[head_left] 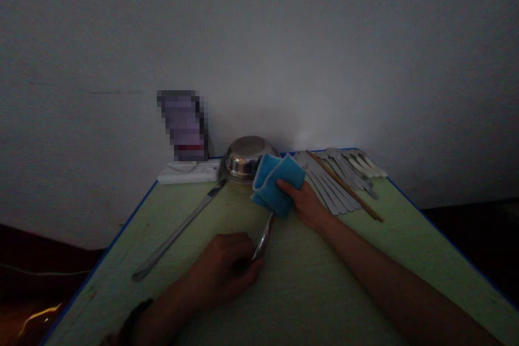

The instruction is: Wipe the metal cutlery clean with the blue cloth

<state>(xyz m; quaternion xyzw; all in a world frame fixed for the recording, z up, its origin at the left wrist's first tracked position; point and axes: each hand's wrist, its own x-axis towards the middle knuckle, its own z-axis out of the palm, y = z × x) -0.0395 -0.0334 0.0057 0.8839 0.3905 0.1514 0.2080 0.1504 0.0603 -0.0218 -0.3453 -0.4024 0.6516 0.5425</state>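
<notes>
My left hand is closed around the shiny metal handle of a utensil, just above the table. The utensil's far end disappears into a folded blue cloth, so its kind cannot be told. Fingers and thumb of my right hand are closed on that cloth, wrapping it about the utensil. Behind the cloth, a shiny metal bowl lies upside down near the wall. A long flat metal handle slants across the table to the bowl's rim; whether they are joined cannot be told.
Rows of forks or similar flat-handled cutlery, brown chopsticks, spoons and white-handled pieces lie at the back right. A white power strip and a pixelated upright device stand back left. The green table has blue edges and meets the wall.
</notes>
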